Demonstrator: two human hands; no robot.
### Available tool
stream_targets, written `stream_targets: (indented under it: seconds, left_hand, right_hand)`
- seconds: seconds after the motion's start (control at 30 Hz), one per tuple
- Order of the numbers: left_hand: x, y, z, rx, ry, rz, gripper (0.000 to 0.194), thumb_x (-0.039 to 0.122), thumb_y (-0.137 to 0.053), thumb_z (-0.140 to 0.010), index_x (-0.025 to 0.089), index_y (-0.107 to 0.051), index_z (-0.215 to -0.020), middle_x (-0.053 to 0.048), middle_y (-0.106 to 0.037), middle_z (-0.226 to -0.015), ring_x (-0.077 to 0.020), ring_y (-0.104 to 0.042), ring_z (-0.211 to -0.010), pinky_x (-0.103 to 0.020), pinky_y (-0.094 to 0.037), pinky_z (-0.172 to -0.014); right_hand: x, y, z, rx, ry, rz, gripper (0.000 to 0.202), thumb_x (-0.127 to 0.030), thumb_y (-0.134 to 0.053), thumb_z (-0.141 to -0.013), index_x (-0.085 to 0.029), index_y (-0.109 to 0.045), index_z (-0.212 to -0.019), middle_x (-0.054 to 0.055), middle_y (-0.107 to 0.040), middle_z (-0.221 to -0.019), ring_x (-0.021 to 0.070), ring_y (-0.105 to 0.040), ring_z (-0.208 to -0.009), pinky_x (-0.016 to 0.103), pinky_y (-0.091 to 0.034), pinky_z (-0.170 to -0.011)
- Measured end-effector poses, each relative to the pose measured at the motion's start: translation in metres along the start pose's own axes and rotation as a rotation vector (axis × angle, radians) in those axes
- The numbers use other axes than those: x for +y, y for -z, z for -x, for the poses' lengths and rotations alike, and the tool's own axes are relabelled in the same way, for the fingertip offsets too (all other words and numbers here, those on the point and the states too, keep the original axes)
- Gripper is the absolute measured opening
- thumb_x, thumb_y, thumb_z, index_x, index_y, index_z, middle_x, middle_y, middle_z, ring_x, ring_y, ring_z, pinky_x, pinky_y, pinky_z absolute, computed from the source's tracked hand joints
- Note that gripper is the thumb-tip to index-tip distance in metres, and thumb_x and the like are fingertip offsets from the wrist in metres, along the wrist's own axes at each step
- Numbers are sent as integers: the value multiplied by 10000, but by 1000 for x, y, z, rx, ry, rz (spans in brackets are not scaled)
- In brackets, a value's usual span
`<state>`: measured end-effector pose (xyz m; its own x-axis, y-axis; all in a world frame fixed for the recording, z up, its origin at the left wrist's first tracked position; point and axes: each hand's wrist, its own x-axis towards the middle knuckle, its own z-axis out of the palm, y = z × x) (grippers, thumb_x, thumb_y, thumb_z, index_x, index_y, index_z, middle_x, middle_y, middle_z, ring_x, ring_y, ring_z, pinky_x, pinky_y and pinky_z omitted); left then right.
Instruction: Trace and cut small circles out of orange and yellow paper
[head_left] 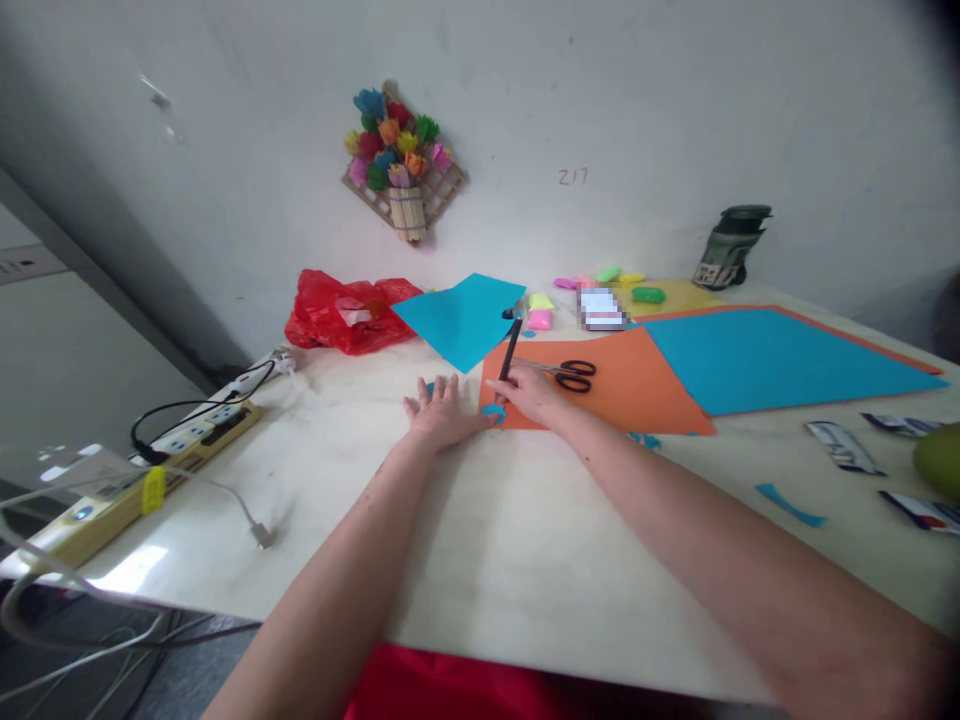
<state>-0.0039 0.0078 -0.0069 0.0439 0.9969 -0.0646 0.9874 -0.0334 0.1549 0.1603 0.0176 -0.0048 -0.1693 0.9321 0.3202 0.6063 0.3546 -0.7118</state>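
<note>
My right hand (531, 392) grips a dark pen (511, 348), held upright with its lower end close to a small blue paper cutout (493, 411). That cutout lies at the left edge of an orange sheet (630, 385). My left hand (444, 415) rests flat on the table with fingers spread, its thumb reaching to the cutout. Another bit of blue paper (430, 388) shows behind its fingers. Black-handled scissors (574, 375) lie on the orange sheet, just beyond my right hand, blades partly hidden by it.
Farther back are a blue sheet (469, 315), a red plastic bag (330, 315), clay packs (539, 319) and a bottle (731, 248). Large blue paper (780, 360) lies right, near blue scraps (791, 506) and wrappers (844, 447). A power strip (187, 445) with cables runs along the left edge.
</note>
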Motion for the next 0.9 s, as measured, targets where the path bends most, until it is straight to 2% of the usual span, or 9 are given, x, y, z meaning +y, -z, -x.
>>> stream_targets:
  seconds: [0.5, 0.9]
  left_hand:
    - [0, -2, -2, -1, 3, 6, 1064, 789, -389, -558, 233, -77, -1410, -48, -58, -1477, -348, 117, -1313, -613, -29, -998]
    - [1, 0, 0, 3, 4, 9, 1074, 793, -389, -548, 224, -92, -1410, -47, -71, -1476, -343, 112, -1316, -611, -36, -1001]
  right_hand:
    - [3, -4, 1, 42, -12, -70, 179, -297, -585, -751, -165, -605, -632, 24, -655, -616, 148, -612, -603, 257, -452, -593]
    - [4, -4, 1, 40, 18, -86, 192, -301, -573, -762, -174, -589, -619, 16, -652, -603, 145, -613, -587, 261, -460, -589]
